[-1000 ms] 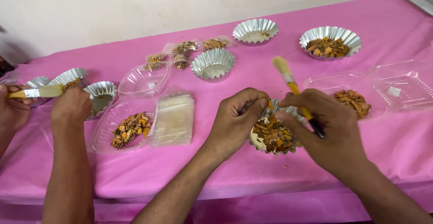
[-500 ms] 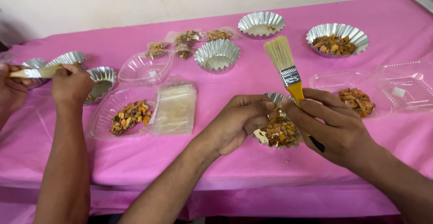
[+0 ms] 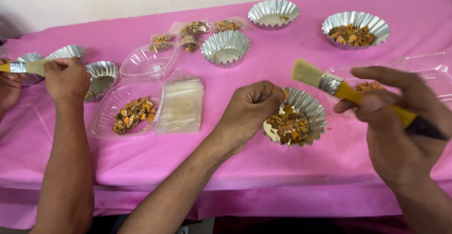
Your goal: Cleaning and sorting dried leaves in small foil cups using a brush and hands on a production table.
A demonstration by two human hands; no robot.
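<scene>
Two hands of yours are at work over one fluted foil cup (image 3: 301, 116), which sits on the pink tablecloth (image 3: 292, 168) between them, holding orange-brown chips (image 3: 287, 128). Your left hand (image 3: 252, 111) is curled at the cup's left rim, fingertips pinched together over the chips; whether they grip a piece you cannot tell. Your right hand (image 3: 400, 130) is closed round the yellow handle of a flat paintbrush (image 3: 351, 95). The brush's long axis runs from lower right up to upper left, its pale bristles hanging just above and right of the cup, clear of the rim. So the cup lies to the left of and a little below the bristles, and your left hand is the nearer one, already touching it.

Against the frame half a second ago, the brush has tipped over: it stood nearly upright with bristles pointing away from you, and now it lies slanted with the bristles turned toward the cup. Your right hand has swung out to the right, away from the left.

Other things: an open clear plastic clamshell (image 3: 127, 109) with more chips, a stack of small clear bags (image 3: 181, 104), and several other foil cups (image 3: 226, 48) further back. At far left another person's hand (image 3: 66, 78) grips a second brush (image 3: 23, 66) over a foil cup (image 3: 101, 76).
</scene>
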